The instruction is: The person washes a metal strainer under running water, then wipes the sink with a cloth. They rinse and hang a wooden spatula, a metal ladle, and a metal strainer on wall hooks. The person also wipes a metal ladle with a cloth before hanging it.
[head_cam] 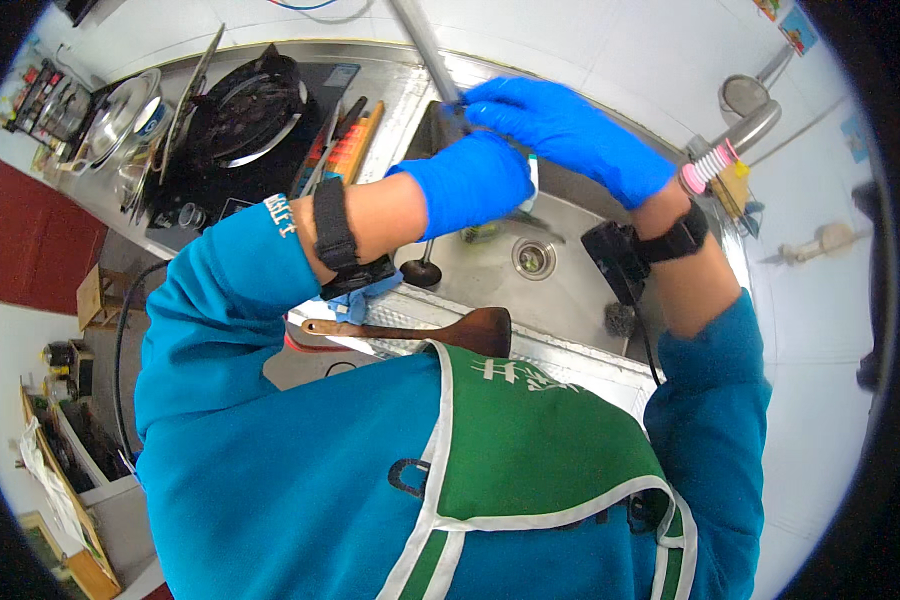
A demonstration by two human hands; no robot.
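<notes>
My left hand (476, 180) and my right hand (559, 124), both in blue gloves, meet over the far part of a stainless steel sink (465, 274). The right fingertips reach the lower end of a long grey metal bar (426, 49); whether they grip it is unclear. My left hand is curled just below them, its fingers mostly hidden. A thin white piece with a teal tip (534, 172) shows beside the left hand. Under that hand is a blurred dark blade-like shape (536, 225). A black ladle (421, 273) rests at the sink's left side.
A wooden spatula (457, 330) lies on the front ledge near a blue cloth (367, 296). On the left are a black wok (247, 112) and a lidded steel pot (124, 112). A curved tap (742, 127) reaches in from the right. A scouring pad (618, 319) sits in the sink.
</notes>
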